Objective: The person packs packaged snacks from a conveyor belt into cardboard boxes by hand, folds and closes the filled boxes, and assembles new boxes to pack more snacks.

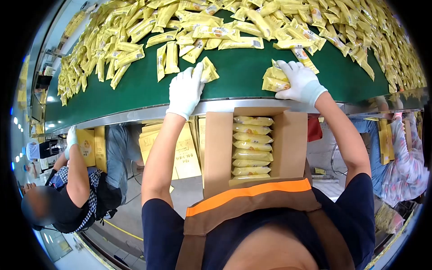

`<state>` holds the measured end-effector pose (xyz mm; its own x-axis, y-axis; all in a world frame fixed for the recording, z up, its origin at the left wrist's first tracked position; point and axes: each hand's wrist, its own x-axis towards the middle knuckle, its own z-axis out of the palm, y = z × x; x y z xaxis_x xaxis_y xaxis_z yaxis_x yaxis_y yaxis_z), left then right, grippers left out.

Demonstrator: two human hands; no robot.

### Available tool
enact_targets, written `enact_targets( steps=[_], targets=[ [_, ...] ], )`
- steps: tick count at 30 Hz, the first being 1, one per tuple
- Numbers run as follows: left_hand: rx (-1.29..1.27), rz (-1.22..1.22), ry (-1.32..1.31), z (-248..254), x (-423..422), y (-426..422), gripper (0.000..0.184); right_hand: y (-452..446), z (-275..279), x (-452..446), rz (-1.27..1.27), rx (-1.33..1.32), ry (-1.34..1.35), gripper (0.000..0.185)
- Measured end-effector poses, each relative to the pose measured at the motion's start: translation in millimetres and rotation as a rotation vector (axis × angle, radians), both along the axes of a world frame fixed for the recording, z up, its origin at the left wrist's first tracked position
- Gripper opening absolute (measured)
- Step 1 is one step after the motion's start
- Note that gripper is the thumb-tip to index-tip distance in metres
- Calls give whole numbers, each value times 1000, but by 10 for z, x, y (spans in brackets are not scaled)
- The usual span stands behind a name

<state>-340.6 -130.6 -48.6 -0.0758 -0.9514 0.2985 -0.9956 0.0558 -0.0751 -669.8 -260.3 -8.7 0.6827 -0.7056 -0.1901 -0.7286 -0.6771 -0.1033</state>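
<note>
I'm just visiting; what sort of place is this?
Probably a snack factory's packing area: yellow packets lie heaped on a green conveyor belt, and an open cardboard box holds a row of them.

Yellow packets (217, 32) cut off at top, carton (291, 144) partly hidden by apron (252, 202), co-worker's head (39, 204) blurred

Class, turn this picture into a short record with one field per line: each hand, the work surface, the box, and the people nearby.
Left hand: white-gloved, touching a yellow packet; firmness of grip unclear
Right hand: white-gloved, gripping a few yellow packets
Work surface: green surface, with a heap of yellow packets towards its far side
Box: open cardboard box, between the surface's near edge and the wearer's apron, holding a row of packets
People nearby: one person at left, another at right
</note>
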Motion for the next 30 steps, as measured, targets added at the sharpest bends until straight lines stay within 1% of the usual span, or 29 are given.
enact_targets(
  steps=[2,3,6,8,10,11,14,15,16,17,18,19,20,21,22,23,24,25,26,27,28,29,30],
  targets=[
    [21,28,81,18,3,-23,58,-17,-63,-34,13,-32,-74,92],
    [32,1,89,72,10,-39,54,-15,-54,-48,11,-35,-73,91],
    [45,17,83,75,15,-59,54,18,-63,-32,15,-47,-91,90],
    [-73,-3,71,41,-17,-21,51,26,-86,-32,14,-64,-112,89],
    [-282,-97,-53,114,-73,15,51,17,-104,-47,22,-66,-137,89],
    [-241,-61,78,97,-96,62,49,14,-118,-50,28,-63,-148,89],
    [-107,91,487,177,-166,235,46,-158,-123,-39,97,27,-314,88],
    [-50,136,649,352,-281,258,46,-264,-307,-45,219,-189,-470,89],
    [28,155,812,471,-407,265,46,-281,-268,31,248,-342,-514,92],
    [-14,8,683,520,-427,246,48,-129,203,115,204,-27,-554,90],
    [-64,-160,573,537,-468,204,50,31,157,152,291,-250,-836,83],
    [143,-138,962,800,-685,228,55,222,396,235,381,-314,-951,76],
    [266,-85,1153,1045,-939,267,54,425,517,252,398,-101,-1018,69],
    [195,-196,1145,1098,-1032,274,53,631,713,238,441,-53,-995,61],
    [274,-187,1349,1344,-1290,345,56,779,804,101,373,-16,-1097,51],
    [402,-188,1308,1350,-1377,348,60,827,864,-40,391,-96,-1086,44],
    [530,-193,1256,1359,-1458,362,65,968,832,-185,321,-253,-1044,39],
    [654,-203,1195,1371,-1531,387,70,1136,756,-368,254,-213,-1077,37],
    [677,-302,1108,1273,-1713,384,71,1327,639,-543,202,-173,-1114,35],
    [654,-473,988,1120,-1897,353,73,1470,436,-679,156,-218,-1130,29],
    [617,-674,959,976,-2068,385,94,1735,342,-903,48,-133,-1113,23],
    [835,-616,1075,1050,-2296,464,106,1900,254,-1093,-33,-38,-1053,22],
    [1050,-535,1185,1146,-2453,513,117,2046,274,-1274,-164,23,-1089,23]
  ],
)
